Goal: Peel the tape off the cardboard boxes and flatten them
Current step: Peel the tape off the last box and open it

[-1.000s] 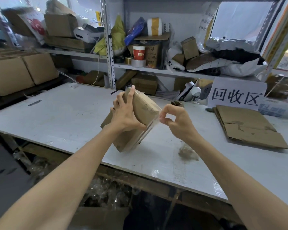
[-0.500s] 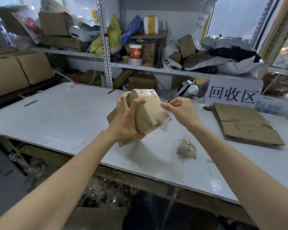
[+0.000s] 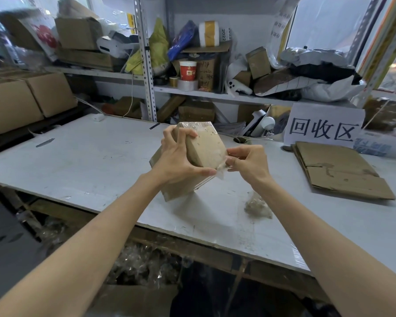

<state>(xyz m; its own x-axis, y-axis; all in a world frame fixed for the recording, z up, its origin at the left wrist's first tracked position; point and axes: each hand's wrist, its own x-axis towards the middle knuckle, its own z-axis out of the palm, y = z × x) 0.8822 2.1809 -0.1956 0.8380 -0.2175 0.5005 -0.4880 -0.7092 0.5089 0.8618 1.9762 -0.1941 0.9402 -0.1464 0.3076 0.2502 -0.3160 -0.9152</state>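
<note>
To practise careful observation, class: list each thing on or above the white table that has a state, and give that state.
Small brown cardboard box: tilted, not yet flattened.
Clear tape strip: partly peeled at the box's lower corner.
Left hand: grips the box.
Right hand: pinches the tape strip.
Brown cardboard sheets: flattened, stacked on the white table.
Wad of clear tape: crumpled, on the table.

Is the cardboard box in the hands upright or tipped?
Tipped: the box slants, one corner lowest, gripped by the left hand; the right hand pinches tape.
</note>
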